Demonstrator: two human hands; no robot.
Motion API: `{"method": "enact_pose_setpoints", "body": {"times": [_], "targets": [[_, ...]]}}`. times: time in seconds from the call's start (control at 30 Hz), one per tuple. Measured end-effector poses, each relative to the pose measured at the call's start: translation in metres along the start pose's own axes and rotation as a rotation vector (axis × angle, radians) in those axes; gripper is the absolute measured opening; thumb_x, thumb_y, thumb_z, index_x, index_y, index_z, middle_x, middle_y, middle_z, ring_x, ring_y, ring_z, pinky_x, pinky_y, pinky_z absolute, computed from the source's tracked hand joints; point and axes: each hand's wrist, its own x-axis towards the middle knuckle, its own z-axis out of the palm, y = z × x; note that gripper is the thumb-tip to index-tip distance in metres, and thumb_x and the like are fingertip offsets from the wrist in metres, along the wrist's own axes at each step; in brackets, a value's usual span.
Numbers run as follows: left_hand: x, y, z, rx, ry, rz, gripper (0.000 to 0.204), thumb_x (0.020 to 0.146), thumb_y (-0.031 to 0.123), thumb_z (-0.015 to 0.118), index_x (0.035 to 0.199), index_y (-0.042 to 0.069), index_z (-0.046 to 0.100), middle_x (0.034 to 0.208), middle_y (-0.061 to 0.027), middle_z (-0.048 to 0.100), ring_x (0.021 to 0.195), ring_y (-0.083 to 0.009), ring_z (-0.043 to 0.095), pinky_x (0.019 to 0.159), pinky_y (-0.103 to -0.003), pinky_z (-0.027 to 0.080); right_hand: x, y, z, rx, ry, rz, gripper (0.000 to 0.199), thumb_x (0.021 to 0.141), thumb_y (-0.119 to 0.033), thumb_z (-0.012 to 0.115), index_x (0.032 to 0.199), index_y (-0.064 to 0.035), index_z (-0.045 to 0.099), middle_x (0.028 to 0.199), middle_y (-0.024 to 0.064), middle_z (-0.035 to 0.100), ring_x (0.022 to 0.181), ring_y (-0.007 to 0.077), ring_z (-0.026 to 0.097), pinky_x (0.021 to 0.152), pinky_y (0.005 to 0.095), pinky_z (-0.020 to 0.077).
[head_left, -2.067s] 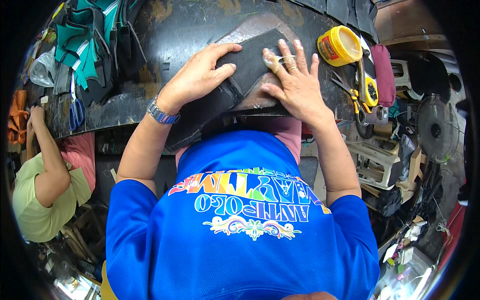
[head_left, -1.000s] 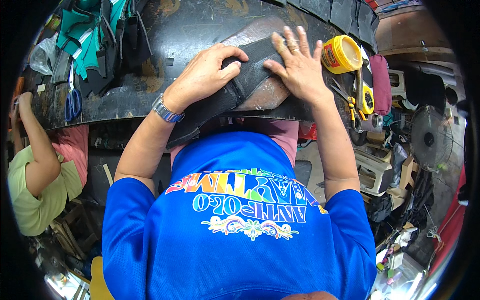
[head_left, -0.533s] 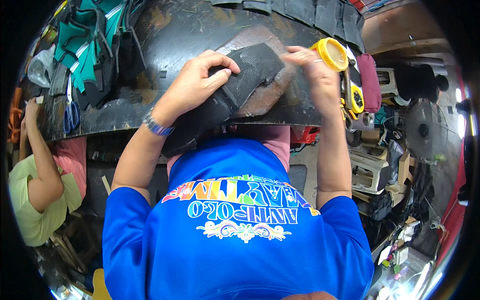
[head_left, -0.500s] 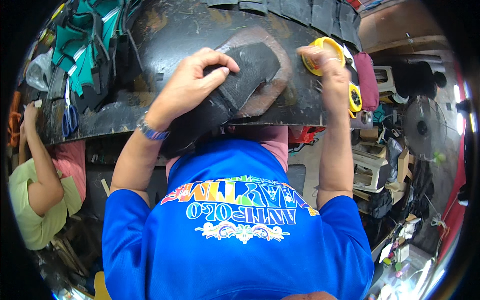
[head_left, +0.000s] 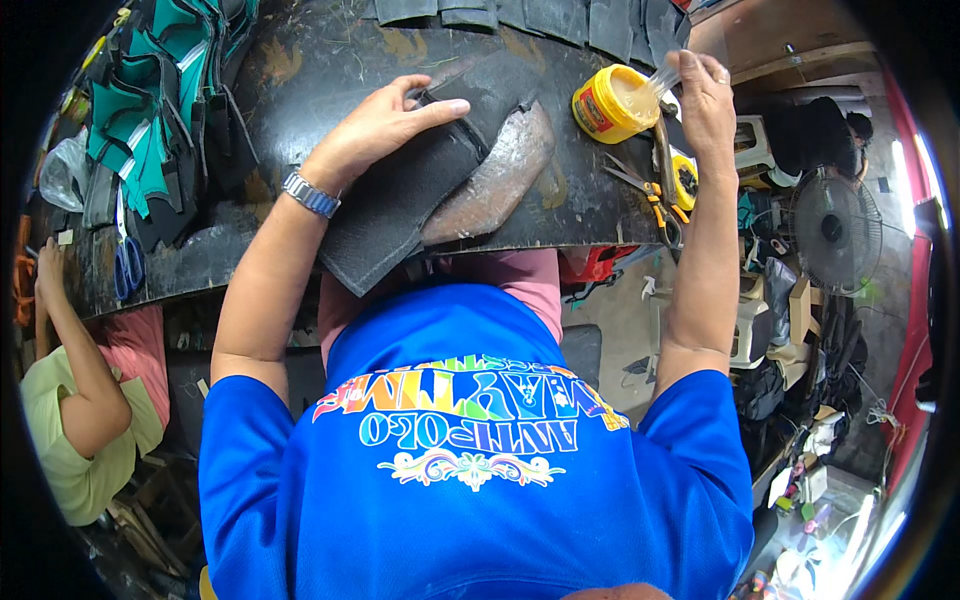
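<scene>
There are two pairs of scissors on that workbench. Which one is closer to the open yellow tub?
The orange-handled scissors, lying just below the open yellow tub beside the right hand. The blue-handled scissors lie at the far left end of the dark workbench.

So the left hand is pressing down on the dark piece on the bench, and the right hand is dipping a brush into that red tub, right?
Not quite: the tub is yellow, not red. The head view shows the right hand holding a brush whose tip sits in the open tub. The rest holds: the left hand lies flat on the dark piece on the bench.
</scene>
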Motion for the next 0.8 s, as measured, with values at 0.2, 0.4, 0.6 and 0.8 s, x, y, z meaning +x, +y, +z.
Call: {"method": "enact_pose_setpoints", "body": {"times": [0.2, 0.4, 0.6, 0.8], "targets": [[-0.001, 0.006, -0.014, -0.208, -0.236, -0.134, 0.054, 0.090, 0.040, 0.074, 0.122, -0.003, 0.063, 0.104, -0.0127, 0.071, 0.087, -0.0158, 0.070, 0.077, -0.029, 0.057, -0.025, -0.044, -0.012, -0.647, -0.538, -0.148, 0.052, 0.093, -0.054, 0.057, 0.087, -0.0065, 0.077, 0.098, 0.0132, 0.069, 0.101, 0.0284, 0.065, 0.086, 0.0472, 0.0474], [-0.011, 0.015, -0.003, -0.445, -0.219, -0.030, 0.047, 0.093, 0.032, 0.070, 0.128, 0.002, 0.060, 0.114, -0.0078, 0.069, 0.100, -0.0141, 0.067, 0.087, -0.026, 0.054, -0.047, -0.107, -0.056, -0.289, -0.389, -0.317, 0.051, 0.096, -0.052, 0.056, 0.093, -0.0067, 0.079, 0.121, 0.0168, 0.066, 0.118, 0.0313, 0.057, 0.099, 0.0453, 0.0418], [-0.025, 0.033, 0.008, -0.683, -0.278, -0.012, 0.049, 0.093, 0.025, 0.069, 0.134, 0.002, 0.055, 0.114, -0.0073, 0.069, 0.103, -0.0127, 0.066, 0.092, -0.026, 0.051, -0.083, -0.137, 0.010, 0.891, -0.310, -0.183, 0.057, 0.103, -0.054, 0.039, 0.125, -0.0129, 0.071, 0.154, 0.0155, 0.041, 0.147, 0.0371, 0.024, 0.119, 0.0511, 0.0156], [-0.026, 0.026, 0.016, -0.854, -0.170, 0.013, 0.070, 0.092, 0.020, 0.070, 0.149, 0.000, 0.035, 0.117, -0.0065, 0.067, 0.103, -0.0128, 0.066, 0.091, -0.027, 0.052, -0.123, -0.158, 0.049, 0.185, -0.159, -0.140, 0.082, 0.094, -0.073, 0.037, 0.153, -0.0168, 0.041, 0.164, 0.0178, 0.021, 0.152, 0.0417, 0.008, 0.116, 0.0655, 0.0016]]}}
